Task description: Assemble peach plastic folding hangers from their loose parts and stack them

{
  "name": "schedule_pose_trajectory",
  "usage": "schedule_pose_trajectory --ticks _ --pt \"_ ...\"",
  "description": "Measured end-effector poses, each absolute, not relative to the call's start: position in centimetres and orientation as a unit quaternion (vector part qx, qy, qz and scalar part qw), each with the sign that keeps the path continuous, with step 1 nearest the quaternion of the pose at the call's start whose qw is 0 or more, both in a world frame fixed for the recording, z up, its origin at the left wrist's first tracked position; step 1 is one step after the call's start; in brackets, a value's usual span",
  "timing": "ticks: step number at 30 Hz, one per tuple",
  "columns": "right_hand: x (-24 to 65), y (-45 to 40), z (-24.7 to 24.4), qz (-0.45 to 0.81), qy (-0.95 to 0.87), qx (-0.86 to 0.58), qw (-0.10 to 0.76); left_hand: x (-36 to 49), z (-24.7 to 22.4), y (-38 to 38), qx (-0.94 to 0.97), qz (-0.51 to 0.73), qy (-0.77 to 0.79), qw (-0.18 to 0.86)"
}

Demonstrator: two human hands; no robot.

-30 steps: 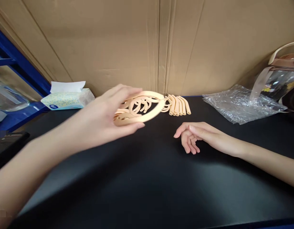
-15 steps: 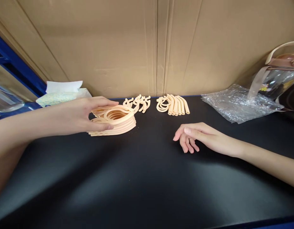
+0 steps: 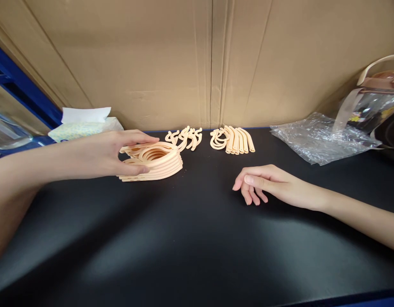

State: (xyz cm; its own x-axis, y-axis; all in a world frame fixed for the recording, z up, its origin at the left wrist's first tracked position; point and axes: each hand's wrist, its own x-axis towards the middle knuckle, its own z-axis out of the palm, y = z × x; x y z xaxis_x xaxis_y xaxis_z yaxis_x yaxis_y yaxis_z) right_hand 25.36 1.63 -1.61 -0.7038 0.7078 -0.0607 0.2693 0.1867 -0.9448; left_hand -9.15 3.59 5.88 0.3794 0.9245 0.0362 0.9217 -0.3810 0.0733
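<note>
My left hand [image 3: 120, 151] reaches over a stack of peach plastic looped pieces [image 3: 166, 164]. Its fingers stretch along the far side and its thumb lies at the near side, spread apart; part of the stack is hidden behind the hand. My right hand [image 3: 257, 183] hovers at or rests on the black tabletop, palm inward, with loosely bent fingers partly apart and nothing visible in them. Behind the stack lie several small curved peach hooks [image 3: 186, 138]. To their right are peach C-shaped pieces [image 3: 218, 140] and a row of curved peach arms [image 3: 239, 140].
A crumpled clear plastic bag [image 3: 318, 138] lies at the back right, beside a bottle with a handle and strap [image 3: 372, 106]. A tissue pack [image 3: 85, 128] sits at the back left near a blue frame [image 3: 27, 94]. A cardboard wall [image 3: 165, 59] borders the black tabletop [image 3: 197, 238].
</note>
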Motion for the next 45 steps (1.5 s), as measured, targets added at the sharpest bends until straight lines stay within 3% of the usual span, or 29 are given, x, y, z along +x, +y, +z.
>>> schedule_pose_trajectory --ticks 18,27,45 --pt "25.36 1.57 -1.43 0.535 -0.753 -0.332 0.191 -8.94 5.79 3.55 0.852 0.037 0.521 0.005" --pt "25.23 1.42 -1.29 0.527 -0.757 -0.335 0.191 -9.38 6.27 3.44 0.793 -0.005 0.607 0.053" --pt "25.24 1.40 -1.25 0.520 -0.763 -0.333 0.188 -9.19 5.73 3.43 0.825 0.037 0.563 0.033"
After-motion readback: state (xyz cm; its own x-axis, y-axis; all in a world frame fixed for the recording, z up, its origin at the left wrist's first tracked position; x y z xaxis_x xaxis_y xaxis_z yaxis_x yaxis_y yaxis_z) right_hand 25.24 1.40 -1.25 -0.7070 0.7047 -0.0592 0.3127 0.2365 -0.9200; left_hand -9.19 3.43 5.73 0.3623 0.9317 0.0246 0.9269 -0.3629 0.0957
